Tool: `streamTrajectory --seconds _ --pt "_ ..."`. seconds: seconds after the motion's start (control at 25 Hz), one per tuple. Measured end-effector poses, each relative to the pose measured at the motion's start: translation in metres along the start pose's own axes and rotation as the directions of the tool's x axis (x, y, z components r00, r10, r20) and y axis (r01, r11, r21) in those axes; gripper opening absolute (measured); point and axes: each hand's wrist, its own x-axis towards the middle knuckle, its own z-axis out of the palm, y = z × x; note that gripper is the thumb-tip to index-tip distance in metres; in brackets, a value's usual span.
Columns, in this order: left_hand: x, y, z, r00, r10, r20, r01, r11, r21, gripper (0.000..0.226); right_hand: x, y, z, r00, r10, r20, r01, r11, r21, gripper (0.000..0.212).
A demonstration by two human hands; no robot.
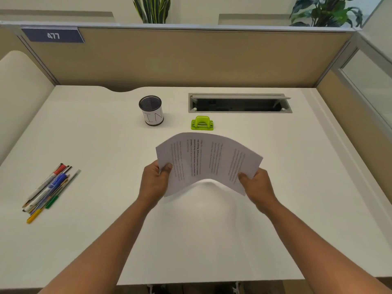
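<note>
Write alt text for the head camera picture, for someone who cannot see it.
The left hand and the right hand hold white printed paper, bowed upward, above a white desk. Beyond it sit a lime-green plastic hole punch and a black mesh cup; coloured pens lie at the left.

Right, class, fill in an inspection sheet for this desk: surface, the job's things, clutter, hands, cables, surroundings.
Surface: white desk, smooth and flat.
Job's things: printed sheets, bowed upward, held above the desk.
Clutter: green hole punch just beyond the sheets; black mesh cup marked IN; pens piled at the left.
Hands: left hand grips the sheets' left edge; right hand grips the right edge.
Cables: nothing seen; desk hatch stands open.
Surroundings: tan partition with plate reading 477; plants behind.
</note>
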Motion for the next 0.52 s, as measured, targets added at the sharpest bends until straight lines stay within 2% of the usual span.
streamTrajectory --seconds 0.08,0.16,0.2,0.28,0.32,0.36,0.4,0.44,0.52 --pt "0.012 0.006 -0.014 0.996 -0.036 0.078 0.037 0.999 -0.006 0.024 0.012 -0.010 -0.014 0.999 -0.039 -0.008 0.040 0.998 0.053 0.031" --pt "0.021 0.005 -0.023 0.989 -0.085 0.121 0.092 0.994 -0.057 0.020 0.023 -0.014 -0.024 0.996 -0.031 -0.078 0.042 0.989 0.143 0.029" --pt "0.023 0.004 -0.024 0.985 -0.118 0.125 0.133 0.985 -0.111 0.020 0.026 -0.014 -0.025 0.991 0.007 -0.134 0.018 0.982 0.186 0.037" --pt "0.022 0.004 -0.018 0.970 -0.208 0.124 0.236 0.931 -0.280 0.022 0.024 -0.014 -0.016 0.968 0.177 -0.180 -0.107 0.934 0.342 0.070" --pt "0.020 0.005 -0.012 0.960 -0.250 0.128 0.280 0.885 -0.371 0.024 0.021 -0.013 -0.009 0.954 0.272 -0.127 -0.191 0.876 0.443 0.085" --pt "0.017 0.006 -0.006 0.949 -0.285 0.131 0.314 0.839 -0.444 0.026 0.016 -0.012 -0.001 0.940 0.340 -0.027 -0.276 0.805 0.526 0.091" --pt "0.016 0.007 0.001 0.940 -0.312 0.136 0.337 0.800 -0.496 0.029 0.010 -0.014 0.007 0.923 0.373 0.092 -0.356 0.740 0.570 0.084" --pt "0.014 0.007 0.007 0.933 -0.331 0.142 0.354 0.772 -0.529 0.031 0.004 -0.018 0.015 0.907 0.372 0.198 -0.413 0.693 0.591 0.066" --pt "0.011 0.007 0.019 0.918 -0.366 0.152 0.385 0.733 -0.561 0.030 -0.005 -0.028 0.030 0.903 0.317 0.290 -0.430 0.646 0.631 0.028"
